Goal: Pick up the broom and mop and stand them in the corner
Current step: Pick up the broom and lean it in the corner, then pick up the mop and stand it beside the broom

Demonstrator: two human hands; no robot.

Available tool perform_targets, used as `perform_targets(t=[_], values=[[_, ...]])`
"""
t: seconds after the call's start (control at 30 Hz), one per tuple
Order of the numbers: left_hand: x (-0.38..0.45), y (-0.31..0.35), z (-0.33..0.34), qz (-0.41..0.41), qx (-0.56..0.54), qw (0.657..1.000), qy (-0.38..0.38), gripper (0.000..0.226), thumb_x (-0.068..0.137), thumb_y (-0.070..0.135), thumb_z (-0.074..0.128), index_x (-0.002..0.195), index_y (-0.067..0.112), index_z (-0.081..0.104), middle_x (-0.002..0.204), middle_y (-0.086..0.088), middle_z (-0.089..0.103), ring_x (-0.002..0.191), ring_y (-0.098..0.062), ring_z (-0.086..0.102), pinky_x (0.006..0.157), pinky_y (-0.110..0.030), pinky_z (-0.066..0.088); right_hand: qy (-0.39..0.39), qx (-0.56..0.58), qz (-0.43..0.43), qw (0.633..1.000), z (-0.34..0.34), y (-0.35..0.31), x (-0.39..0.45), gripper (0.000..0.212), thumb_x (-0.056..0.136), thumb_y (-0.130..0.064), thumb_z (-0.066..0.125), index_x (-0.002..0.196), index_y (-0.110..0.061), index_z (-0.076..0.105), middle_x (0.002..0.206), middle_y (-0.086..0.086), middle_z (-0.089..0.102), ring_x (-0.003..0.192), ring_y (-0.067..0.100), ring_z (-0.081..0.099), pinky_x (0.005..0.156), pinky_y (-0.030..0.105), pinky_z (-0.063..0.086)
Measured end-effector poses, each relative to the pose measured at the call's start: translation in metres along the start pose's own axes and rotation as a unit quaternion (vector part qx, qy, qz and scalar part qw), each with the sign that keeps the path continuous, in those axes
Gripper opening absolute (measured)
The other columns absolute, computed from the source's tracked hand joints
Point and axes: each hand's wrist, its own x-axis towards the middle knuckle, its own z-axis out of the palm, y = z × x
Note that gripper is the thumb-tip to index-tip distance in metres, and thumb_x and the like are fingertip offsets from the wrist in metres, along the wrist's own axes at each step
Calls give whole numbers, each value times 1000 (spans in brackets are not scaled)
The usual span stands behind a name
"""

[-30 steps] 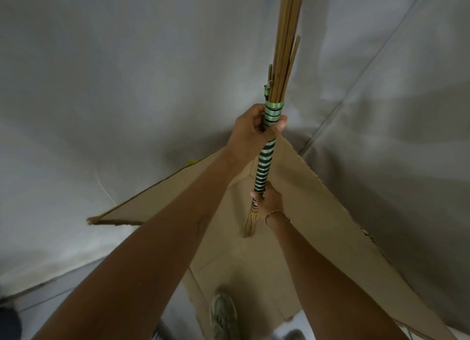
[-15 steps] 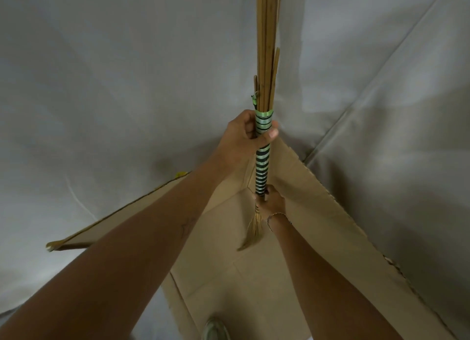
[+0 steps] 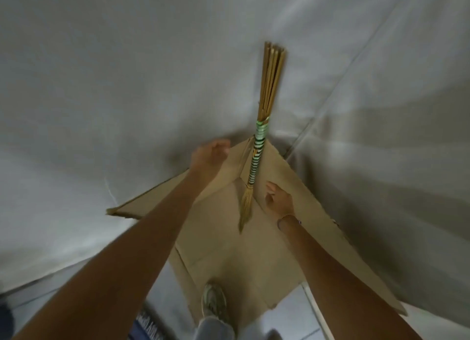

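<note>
The broom (image 3: 256, 151), a bundle of tan sticks bound with green and black striped tape, stands upright in the corner where two grey cloth-covered walls meet, its lower tip on cardboard. My left hand (image 3: 209, 156) hovers just left of the taped part, fingers loosely curled, not touching it. My right hand (image 3: 278, 200) is low beside the broom's base, fingers spread, holding nothing. No mop is in view.
Cardboard sheets (image 3: 305, 212) line the floor and lean up both walls of the corner. My shoe (image 3: 213, 301) stands on the cardboard's near edge. White floor tiles (image 3: 292, 319) show at the bottom right, and a dark striped item (image 3: 147, 324) lies at the bottom left.
Both hands have let go of the broom and drawn back from it. The broom now stands by itself against the corner, lower and farther away in view.
</note>
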Motion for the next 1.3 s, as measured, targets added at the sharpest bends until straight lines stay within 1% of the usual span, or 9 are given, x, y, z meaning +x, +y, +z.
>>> perform_targets(t=[0.1, 0.2, 0.33, 0.43, 0.57, 0.73, 0.93, 1.17, 1.3], values=[[-53, 7, -24, -6, 143, 989, -39, 33, 95, 18, 49, 126, 9, 61, 131, -13, 63, 121, -26, 57, 101, -28, 37, -7, -69, -41, 997, -36, -20, -47, 39, 92, -9, 46, 130, -6, 52, 128, 17, 62, 119, 30, 56, 98, 29, 39], [-125, 6, -30, 32, 186, 978, -93, 41, 96, 14, 48, 137, 9, 50, 143, -10, 53, 129, -26, 51, 106, -27, 31, -20, -108, -54, 992, -52, -33, -96, 41, 94, -17, 42, 134, -13, 49, 130, 16, 60, 119, 32, 55, 97, 36, 43], [-227, 2, -22, 19, 214, 972, -90, 51, 97, 13, 43, 147, 8, 33, 153, -11, 38, 140, -27, 37, 114, -33, 25, -35, -176, -96, 979, -55, -34, -168, 38, 96, -26, 34, 132, -18, 44, 131, 12, 56, 119, 33, 51, 92, 42, 43], [-296, 9, -10, -19, 236, 970, -61, 57, 98, 16, 44, 149, 4, 22, 158, -16, 25, 147, -29, 23, 119, -39, 21, -50, -235, -151, 959, -57, -18, -232, 45, 98, -30, 29, 140, -15, 32, 150, 6, 35, 137, 27, 32, 102, 46, 35], [-382, 11, 0, -60, 225, 973, -10, 68, 99, 19, 44, 151, 0, 4, 162, -17, 5, 151, -30, 3, 123, -43, 7, -113, -252, -184, 943, -60, 10, -309, 54, 99, -34, 22, 149, -15, 12, 161, 1, 6, 148, 24, 2, 117, 49, 11], [-482, -13, 13, -82, 214, 973, 39, 69, 100, 26, 38, 152, 4, -1, 163, -14, -3, 151, -27, -3, 121, -42, 2, -147, -303, -227, 914, -58, 35, -383, 58, 100, -35, 18, 150, -14, -1, 161, 1, -7, 148, 23, -9, 119, 48, 2], [-584, -69, 7, -150, 232, 961, 19, 72, 98, 23, 41, 151, 4, -3, 163, -16, -4, 151, -29, -4, 122, -43, 2, -218, -345, -253, 877, -23, 34, -453, 61, 99, -37, 18, 149, -12, -6, 160, 2, -12, 147, 26, -15, 119, 49, 0], [-737, -156, -40, -263, 171, 947, 71, 70, 101, 27, 37, 151, 3, -5, 162, -15, -8, 151, -28, -7, 123, -42, 1, -320, -432, -307, 785, 74, -7, -559, 66, 98, -46, 14, 149, -11, -9, 159, 4, -17, 145, 28, -20, 118, 48, -5], [-803, -203, -60, -298, 179, 934, 81, 70, 101, 31, 35, 151, 2, -5, 162, -16, -7, 150, -30, -5, 123, -44, 2, -341, -461, -324, 753, 133, -31, -608, 68, 97, -49, 14, 149, -12, -9, 159, 3, -17, 146, 26, -19, 118, 48, -4]])
